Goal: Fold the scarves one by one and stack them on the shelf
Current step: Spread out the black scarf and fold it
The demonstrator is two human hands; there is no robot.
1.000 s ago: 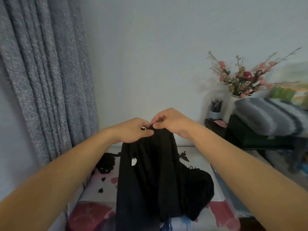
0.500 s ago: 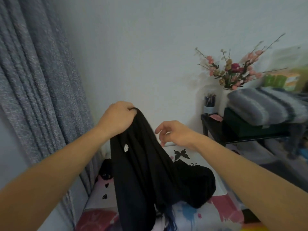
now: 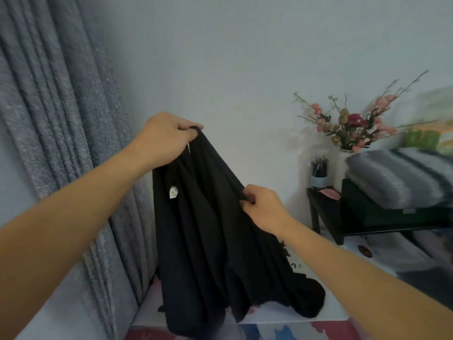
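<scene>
A black scarf [image 3: 210, 241] with a small white label hangs in front of me over the patterned bed. My left hand [image 3: 164, 138] grips its top corner, raised high. Lower and to the right, my right hand [image 3: 262, 207] pinches the scarf's right edge. The cloth slopes between the two hands, and its lower end bunches on the bed [image 3: 308, 300]. On the black shelf [image 3: 397, 219] at the right lies a folded grey striped scarf [image 3: 394, 175] on top of a dark green folded one [image 3: 367, 204].
A grey curtain [image 3: 61, 119] hangs at the left beside the bed. A vase of pink flowers [image 3: 353, 126] and a pen cup [image 3: 318, 173] stand on the shelf by the white wall. Blurred grey bedding lies at the lower right.
My left hand has lifted the scarf's corner higher. My right hand let go of the top, dropped down the right edge and pinched it there, spreading the cloth.
</scene>
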